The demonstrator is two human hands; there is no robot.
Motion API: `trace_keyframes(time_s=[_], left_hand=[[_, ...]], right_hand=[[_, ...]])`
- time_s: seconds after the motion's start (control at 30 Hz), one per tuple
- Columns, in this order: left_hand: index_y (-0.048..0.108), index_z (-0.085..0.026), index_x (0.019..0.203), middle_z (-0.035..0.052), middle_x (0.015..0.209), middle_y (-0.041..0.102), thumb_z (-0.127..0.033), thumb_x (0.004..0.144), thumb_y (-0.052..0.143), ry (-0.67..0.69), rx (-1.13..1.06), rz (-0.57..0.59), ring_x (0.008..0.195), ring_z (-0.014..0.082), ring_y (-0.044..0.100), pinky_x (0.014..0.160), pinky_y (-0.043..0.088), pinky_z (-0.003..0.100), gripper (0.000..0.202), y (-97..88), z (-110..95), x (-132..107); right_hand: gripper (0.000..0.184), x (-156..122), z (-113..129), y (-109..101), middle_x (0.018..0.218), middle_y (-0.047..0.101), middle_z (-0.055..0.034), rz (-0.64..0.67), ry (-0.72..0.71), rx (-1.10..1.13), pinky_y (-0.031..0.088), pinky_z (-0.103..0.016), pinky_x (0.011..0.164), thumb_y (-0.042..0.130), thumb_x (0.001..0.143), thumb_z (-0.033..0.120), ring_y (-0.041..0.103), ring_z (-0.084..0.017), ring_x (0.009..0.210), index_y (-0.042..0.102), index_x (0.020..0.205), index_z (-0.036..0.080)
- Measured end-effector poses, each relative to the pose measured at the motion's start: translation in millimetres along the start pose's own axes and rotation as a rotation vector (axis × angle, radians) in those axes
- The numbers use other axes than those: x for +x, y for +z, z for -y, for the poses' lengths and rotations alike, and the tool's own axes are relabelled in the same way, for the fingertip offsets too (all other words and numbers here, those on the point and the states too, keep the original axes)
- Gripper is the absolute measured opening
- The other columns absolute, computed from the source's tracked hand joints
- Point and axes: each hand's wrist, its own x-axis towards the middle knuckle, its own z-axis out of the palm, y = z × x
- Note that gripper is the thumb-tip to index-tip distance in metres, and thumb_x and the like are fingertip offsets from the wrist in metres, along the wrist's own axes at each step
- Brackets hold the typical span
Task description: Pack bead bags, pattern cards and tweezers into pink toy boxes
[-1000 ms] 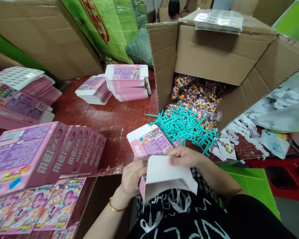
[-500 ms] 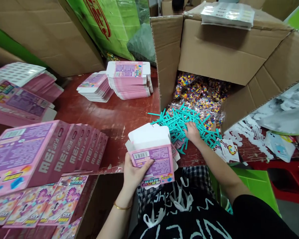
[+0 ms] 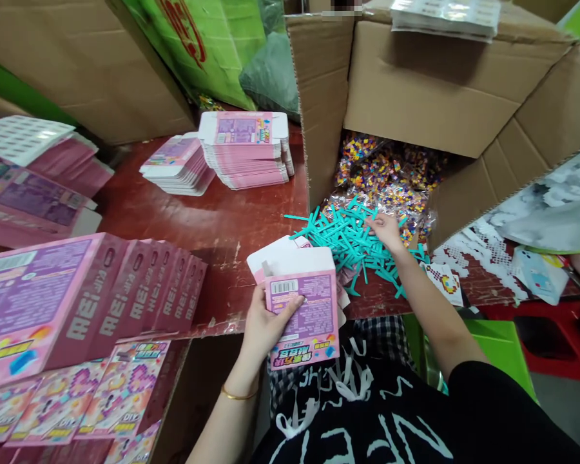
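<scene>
My left hand (image 3: pixel 263 325) is closed around a pink and purple printed cardboard box (image 3: pixel 304 316), thumb on its printed face. The white flaps (image 3: pixel 292 258) at its far end stand open. Over a heap of thin teal plastic sticks (image 3: pixel 341 235), some with a crosspiece at one end, is my right hand (image 3: pixel 385 230). Its thumb and fingertips are pinched together on a teal stick at the heap's far side. Behind the heap lie clear bags of small multicoloured beads (image 3: pixel 386 171).
A large open carton (image 3: pixel 415 90) stands around the bead bags. Flat pink boxes (image 3: pixel 249 158) are stacked at the back. Several filled-out pink boxes (image 3: pixel 91 303) stand in a row at left. White perforated pieces (image 3: pixel 488 251) and a pattern card (image 3: pixel 443 283) lie at right.
My right hand has moved away from me across the teal heap and its fingertips have come together. The box in my left hand has shifted slightly right and tilted.
</scene>
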Motion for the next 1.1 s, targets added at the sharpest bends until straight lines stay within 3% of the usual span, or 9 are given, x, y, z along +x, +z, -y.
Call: trace_keyframes(time_s=[0.13,0.3,0.37,0.5,0.57,0.7,0.83,1.0,1.1], left_hand=[[0.051,-0.017,0.119,0.0154,0.115,0.068,-0.054,0.069,0.081,-0.088,-0.031,-0.083,0.101,0.0297,0.070,0.095,0.054,0.051,0.069,-0.2,21.4,19.2],[0.042,-0.016,0.135,0.0201,0.135,0.058,-0.048,0.074,0.080,0.005,-0.057,-0.145,0.122,0.0295,0.061,0.109,0.045,0.049,0.078,4.6,37.7,27.9],[0.040,-0.016,0.138,0.0203,0.136,0.057,-0.046,0.076,0.079,0.036,-0.047,-0.150,0.123,0.0291,0.060,0.111,0.043,0.049,0.080,6.3,38.3,27.0],[0.043,-0.016,0.138,0.0194,0.133,0.060,-0.045,0.074,0.081,0.035,-0.094,-0.158,0.118,0.0296,0.063,0.108,0.046,0.051,0.080,8.6,32.6,22.4],[0.044,-0.018,0.137,0.0180,0.132,0.061,-0.044,0.071,0.083,0.065,-0.143,-0.179,0.116,0.0290,0.065,0.105,0.049,0.048,0.081,7.8,26.8,17.7],[0.048,-0.021,0.134,0.0133,0.125,0.065,-0.043,0.066,0.087,0.185,-0.158,-0.159,0.106,0.0267,0.069,0.093,0.058,0.041,0.082,3.0,12.7,3.7],[0.051,-0.022,0.132,0.0128,0.127,0.065,-0.041,0.062,0.089,0.223,-0.135,-0.108,0.100,0.0265,0.071,0.085,0.062,0.039,0.083,5.4,0.5,-7.9],[0.051,-0.023,0.132,0.0128,0.130,0.063,-0.040,0.061,0.090,0.231,-0.159,-0.116,0.105,0.0275,0.070,0.091,0.060,0.041,0.082,14.7,-5.3,-1.3],[0.049,-0.021,0.134,0.0142,0.129,0.063,-0.045,0.067,0.086,0.164,-0.139,-0.195,0.108,0.0282,0.068,0.098,0.055,0.046,0.080,13.2,4.4,16.7]], right_hand=[[0.050,-8.5,-9.9,-0.2,0.067,0.060,-0.0042,-0.053,0.008,-0.055,0.054,-0.030,0.054,0.071,0.078,0.065,0.062,-0.022,0.061,0.048,0.069,0.021],[0.041,-35.8,-5.7,-14.0,0.114,0.057,-0.0161,-0.251,-0.222,-0.389,0.054,-0.038,0.080,0.070,0.090,0.044,0.062,-0.029,0.093,0.060,0.114,0.013],[0.026,-59.0,-3.0,-9.6,0.116,0.057,-0.0144,-0.115,-0.397,-0.542,0.052,-0.038,0.084,0.066,0.095,0.033,0.060,-0.029,0.100,0.062,0.113,0.015],[0.002,-107.7,-8.3,14.4,0.104,0.061,-0.0094,0.483,-0.629,-0.731,0.051,-0.036,0.085,0.070,0.091,0.016,0.057,-0.027,0.100,0.070,0.093,0.017],[0.006,-118.6,-13.6,22.6,0.104,0.061,-0.0112,0.535,-0.628,-0.766,0.050,-0.038,0.083,0.067,0.092,0.013,0.057,-0.027,0.097,0.071,0.089,0.016],[0.027,-113.9,-0.1,18.4,0.094,0.066,-0.0088,0.256,-0.578,-0.365,0.052,-0.040,0.082,0.052,0.102,0.027,0.062,-0.026,0.089,0.072,0.087,0.020],[0.026,-115.1,67.1,16.7,0.087,0.068,-0.0037,-0.158,-0.353,0.105,0.055,-0.037,0.074,0.054,0.104,0.045,0.067,-0.024,0.077,0.070,0.106,0.024],[0.031,-119.0,131.6,54.9,0.088,0.069,-0.0040,0.429,-0.540,0.122,0.051,-0.036,0.084,0.061,0.099,0.051,0.065,-0.022,0.084,0.074,0.096,0.023],[0.031,-102.0,115.5,62.4,0.093,0.069,-0.0054,0.284,-0.527,0.150,0.049,-0.036,0.089,0.061,0.097,0.049,0.063,-0.022,0.092,0.073,0.097,0.021]])
